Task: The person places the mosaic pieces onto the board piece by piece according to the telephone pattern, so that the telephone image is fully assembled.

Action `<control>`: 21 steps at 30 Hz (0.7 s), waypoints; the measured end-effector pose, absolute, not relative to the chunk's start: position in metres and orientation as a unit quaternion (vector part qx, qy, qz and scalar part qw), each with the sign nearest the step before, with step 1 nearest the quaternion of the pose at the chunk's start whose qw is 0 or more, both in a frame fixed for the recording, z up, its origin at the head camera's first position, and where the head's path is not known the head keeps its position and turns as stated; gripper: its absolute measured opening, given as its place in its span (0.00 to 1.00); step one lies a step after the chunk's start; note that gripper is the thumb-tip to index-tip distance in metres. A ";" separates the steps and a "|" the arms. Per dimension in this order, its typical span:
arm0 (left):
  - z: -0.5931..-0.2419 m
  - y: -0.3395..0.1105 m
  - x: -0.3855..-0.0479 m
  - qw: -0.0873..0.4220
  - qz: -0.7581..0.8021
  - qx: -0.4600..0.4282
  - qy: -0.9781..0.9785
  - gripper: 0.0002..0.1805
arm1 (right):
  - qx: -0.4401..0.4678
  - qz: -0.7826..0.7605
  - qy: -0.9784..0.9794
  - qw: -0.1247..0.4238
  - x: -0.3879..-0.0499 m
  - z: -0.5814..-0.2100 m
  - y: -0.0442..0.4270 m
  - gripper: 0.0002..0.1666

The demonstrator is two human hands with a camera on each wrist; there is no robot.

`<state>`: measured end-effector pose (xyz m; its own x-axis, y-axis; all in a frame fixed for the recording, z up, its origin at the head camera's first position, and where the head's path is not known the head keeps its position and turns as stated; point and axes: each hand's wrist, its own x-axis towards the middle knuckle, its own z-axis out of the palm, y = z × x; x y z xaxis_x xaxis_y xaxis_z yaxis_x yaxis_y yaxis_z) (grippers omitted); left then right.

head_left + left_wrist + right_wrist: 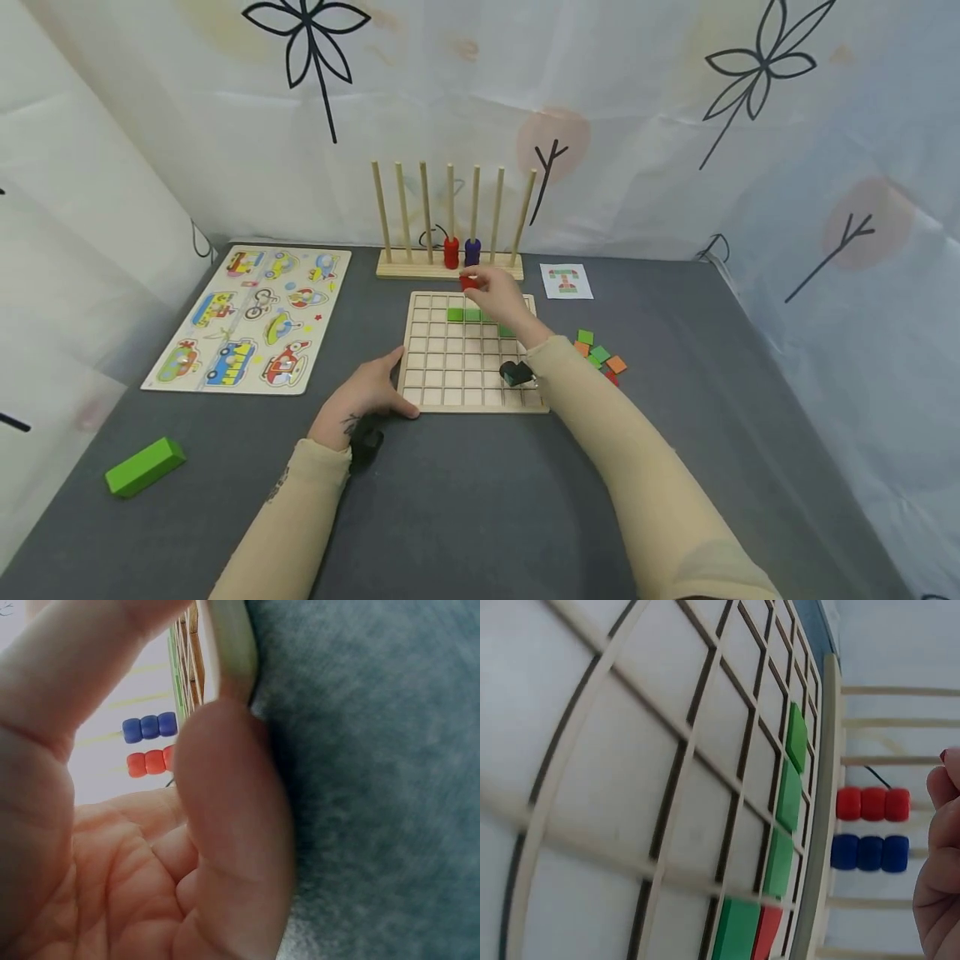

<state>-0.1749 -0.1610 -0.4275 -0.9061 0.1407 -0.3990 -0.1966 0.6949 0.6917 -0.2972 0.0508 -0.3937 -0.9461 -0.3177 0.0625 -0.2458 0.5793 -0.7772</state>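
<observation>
- Frame centre: the right hand (498,298) pinches a red tile (468,282) in its fingers, by the grid board (442,379).
- The left hand (366,392), fingers extended, touches the board's lower-left corner.
- Upper centre: a peg rack (417,267) stands behind.
- Right of centre: loose tiles (599,354), picture card (567,292).
- Left: puzzle board (252,332); lower left: green block (145,467).
- A sleeve (592,417) covers the board's right edge.

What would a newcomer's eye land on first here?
Probably the pale picture board with bright vehicles, lying left of the wooden grid. Next, the right hand pinching a red piece near the grid's far edge. Behind the grid, red beads and blue beads sit on the peg rack.
</observation>
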 end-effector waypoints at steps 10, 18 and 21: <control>-0.430 -0.161 -0.177 0.216 0.380 -0.026 0.899 0.67 | -0.214 -0.274 0.937 0.047 -0.301 -0.405 0.015 0.17; -0.431 -0.161 -0.178 0.212 0.377 -0.018 0.901 0.67 | -0.246 -0.192 0.950 0.027 -0.301 -0.415 0.006 0.12; -0.431 -0.161 -0.177 0.211 0.376 -0.018 0.902 0.67 | -0.254 -0.182 0.950 0.028 -0.300 -0.416 0.005 0.12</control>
<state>-0.1775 -0.1615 -0.4307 -0.9100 0.1267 -0.3948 -0.1916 0.7160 0.6713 -0.3004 0.0049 -0.4164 -0.8699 -0.4918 0.0386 -0.4712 0.8052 -0.3601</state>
